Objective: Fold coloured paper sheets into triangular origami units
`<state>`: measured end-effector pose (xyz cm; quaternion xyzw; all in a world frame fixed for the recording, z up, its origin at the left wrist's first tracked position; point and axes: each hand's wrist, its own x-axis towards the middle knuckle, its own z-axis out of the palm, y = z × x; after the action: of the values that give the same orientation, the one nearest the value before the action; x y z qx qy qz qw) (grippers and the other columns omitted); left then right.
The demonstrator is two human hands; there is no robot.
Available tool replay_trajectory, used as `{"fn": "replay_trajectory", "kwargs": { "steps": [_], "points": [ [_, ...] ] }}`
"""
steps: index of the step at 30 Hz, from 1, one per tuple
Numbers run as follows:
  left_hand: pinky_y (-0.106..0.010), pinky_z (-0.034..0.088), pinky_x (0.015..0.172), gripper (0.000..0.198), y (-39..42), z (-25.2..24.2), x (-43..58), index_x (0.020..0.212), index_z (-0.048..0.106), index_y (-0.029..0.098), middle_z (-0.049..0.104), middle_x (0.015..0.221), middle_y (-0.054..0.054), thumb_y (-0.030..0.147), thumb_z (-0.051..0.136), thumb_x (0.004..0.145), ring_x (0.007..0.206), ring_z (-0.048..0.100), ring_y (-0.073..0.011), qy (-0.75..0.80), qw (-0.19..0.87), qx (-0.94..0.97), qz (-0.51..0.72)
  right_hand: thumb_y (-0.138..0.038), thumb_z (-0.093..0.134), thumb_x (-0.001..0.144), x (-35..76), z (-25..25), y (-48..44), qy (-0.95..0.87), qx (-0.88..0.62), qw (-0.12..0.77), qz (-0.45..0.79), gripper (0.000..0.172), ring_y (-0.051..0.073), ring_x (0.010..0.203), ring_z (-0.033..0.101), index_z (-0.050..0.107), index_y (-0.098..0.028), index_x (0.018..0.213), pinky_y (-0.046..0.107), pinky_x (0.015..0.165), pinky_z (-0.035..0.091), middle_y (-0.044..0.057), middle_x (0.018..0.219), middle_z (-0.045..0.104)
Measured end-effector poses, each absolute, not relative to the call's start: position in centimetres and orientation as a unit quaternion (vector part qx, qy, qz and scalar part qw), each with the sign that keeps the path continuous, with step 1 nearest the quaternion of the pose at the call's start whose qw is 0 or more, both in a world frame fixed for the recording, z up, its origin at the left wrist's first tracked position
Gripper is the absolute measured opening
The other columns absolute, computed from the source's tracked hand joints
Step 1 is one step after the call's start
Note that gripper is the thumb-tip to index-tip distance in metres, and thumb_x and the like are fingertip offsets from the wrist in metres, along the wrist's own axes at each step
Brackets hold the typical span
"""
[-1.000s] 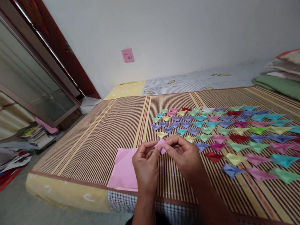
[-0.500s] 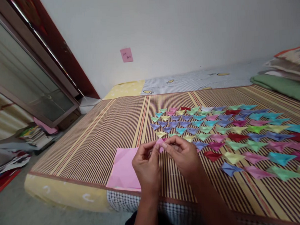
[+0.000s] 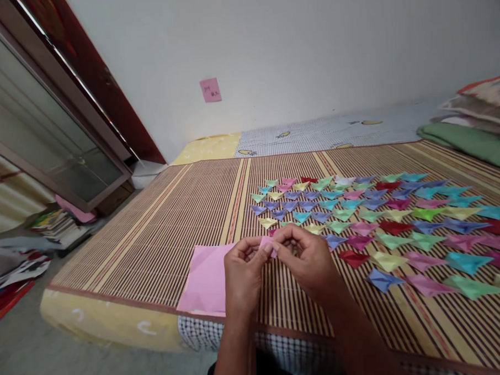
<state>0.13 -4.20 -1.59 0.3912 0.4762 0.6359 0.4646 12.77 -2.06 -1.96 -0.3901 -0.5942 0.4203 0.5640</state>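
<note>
A small folded piece of pink paper [image 3: 266, 242] is pinched between both hands above the striped mat. My left hand [image 3: 244, 268] grips its left side with thumb and fingers, while my right hand [image 3: 306, 257] holds the right side. The fingers hide much of the paper's shape. Beside my left hand, partly covered by it, lies a pink square sheet [image 3: 204, 280] at the mat's front edge. To the right and beyond my hands, rows of folded paper cranes [image 3: 426, 238] in several colours spread over the mat; a blue paper crane [image 3: 384, 281] lies nearest my right forearm.
The striped mat [image 3: 153, 241] covers a bed with a yellow and checked sheet [image 3: 110, 323]. Folded green bedding [image 3: 467, 145] and cushions sit at the far right. A pink note [image 3: 210, 90] is on the wall. Books [image 3: 55, 222] are stacked on the left.
Both hands stay together on the pink paper. My left hand has shifted slightly right and turned a little, and the paper between the fingertips has changed angle.
</note>
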Motion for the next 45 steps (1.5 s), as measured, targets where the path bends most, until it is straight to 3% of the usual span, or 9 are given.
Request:
{"fn": "replay_trajectory", "kwargs": {
  "steps": [6,11,22,28,35,42,45],
  "points": [
    [-0.024,0.053,0.070,0.017,-3.9,-2.2,-0.1,0.080,0.076,0.014,0.076,0.075,-0.003,0.027,0.085,0.074,0.069,0.068,-0.0145,0.464,0.472,0.374,0.650,-0.030,0.070,0.084,12.2,-2.0,-2.1,-0.566,-0.436,0.553,0.429,0.012,0.017,0.062,0.065,0.064,-0.021,0.089,0.027,0.056,0.051,0.000,0.070,0.068],
    [-0.025,0.053,0.072,0.014,-4.3,-1.9,0.2,0.080,0.075,0.016,0.076,0.077,-0.003,0.027,0.082,0.078,0.073,0.069,-0.0160,0.488,0.423,0.388,0.658,-0.036,0.065,0.087,11.9,-2.0,-2.2,-0.579,-0.441,0.537,0.426,0.019,0.018,0.060,0.065,0.065,-0.020,0.077,0.028,0.054,0.050,0.002,0.067,0.068],
    [-0.026,0.051,0.071,0.012,-4.8,-1.3,0.9,0.077,0.074,0.018,0.072,0.076,-0.002,0.028,0.077,0.083,0.073,0.067,-0.0173,0.506,0.362,0.455,0.637,-0.031,0.065,0.083,12.3,-1.6,-2.3,-0.555,-0.429,0.568,0.430,0.014,0.019,0.063,0.064,0.068,-0.020,0.074,0.029,0.056,0.050,0.003,0.068,0.071],
    [-0.025,0.050,0.069,0.017,-4.6,-1.3,0.9,0.075,0.073,0.016,0.072,0.072,-0.002,0.030,0.080,0.080,0.070,0.064,-0.0159,0.507,0.403,0.428,0.631,-0.030,0.063,0.088,12.1,-1.9,-2.3,-0.570,-0.437,0.568,0.402,0.017,0.016,0.057,0.056,0.065,-0.021,0.073,0.026,0.052,0.042,0.000,0.063,0.064],
    [-0.021,0.044,0.065,0.022,-4.0,-2.6,0.1,0.081,0.067,0.016,0.067,0.071,0.001,0.030,0.084,0.077,0.066,0.059,-0.0116,0.424,0.553,0.364,0.618,-0.030,0.063,0.085,12.8,-2.3,-1.8,-0.578,-0.425,0.530,0.452,0.018,0.015,0.058,0.054,0.061,-0.020,0.070,0.027,0.055,0.040,-0.002,0.062,0.058],
    [-0.023,0.043,0.068,0.021,-3.8,-2.7,-0.6,0.075,0.068,0.015,0.066,0.069,0.001,0.029,0.083,0.079,0.068,0.057,-0.0126,0.430,0.511,0.404,0.624,-0.034,0.062,0.088,13.4,-1.7,-1.6,-0.618,-0.388,0.489,0.477,0.021,0.016,0.065,0.056,0.062,-0.020,0.072,0.028,0.061,0.044,-0.001,0.067,0.059],
    [-0.022,0.043,0.067,0.024,-3.7,-2.9,-0.2,0.072,0.068,0.015,0.066,0.067,0.001,0.029,0.088,0.072,0.066,0.056,-0.0122,0.408,0.541,0.347,0.649,-0.034,0.064,0.088,13.3,-1.9,-1.6,-0.617,-0.391,0.491,0.475,0.019,0.017,0.066,0.056,0.063,-0.020,0.077,0.028,0.062,0.044,0.000,0.070,0.061]
  ]
}}
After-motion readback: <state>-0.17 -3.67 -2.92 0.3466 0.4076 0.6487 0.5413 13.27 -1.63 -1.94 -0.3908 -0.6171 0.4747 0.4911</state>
